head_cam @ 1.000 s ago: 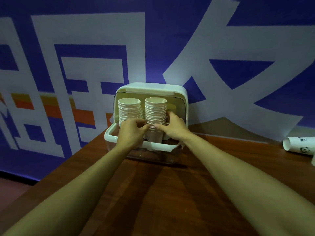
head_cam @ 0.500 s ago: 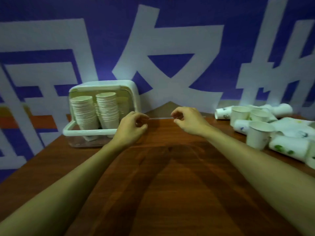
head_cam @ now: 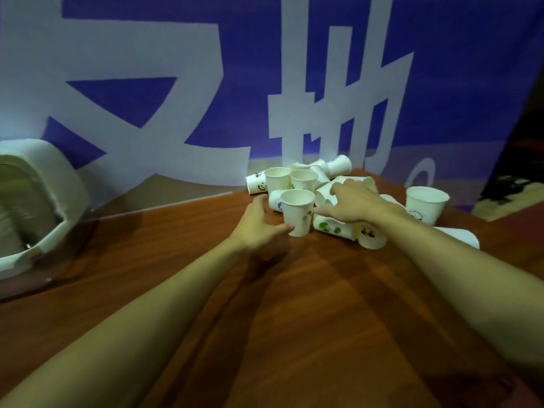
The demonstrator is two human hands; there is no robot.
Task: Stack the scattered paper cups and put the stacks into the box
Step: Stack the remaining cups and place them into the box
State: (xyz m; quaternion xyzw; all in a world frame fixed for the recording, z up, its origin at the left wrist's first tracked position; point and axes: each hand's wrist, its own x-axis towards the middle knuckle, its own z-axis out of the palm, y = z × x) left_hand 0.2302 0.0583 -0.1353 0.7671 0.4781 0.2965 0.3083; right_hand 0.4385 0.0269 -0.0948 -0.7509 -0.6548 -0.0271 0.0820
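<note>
At left: box, cup stacks inside | left hand gripping upright cup

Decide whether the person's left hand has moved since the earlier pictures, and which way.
Yes. The left hand has gone right along the table, away from the box, and now touches an upright cup at the pile.

The box is cut off by the left edge, its stacks a blur inside. The right hand covers several fallen cups; their small prints are unreadable.
</note>
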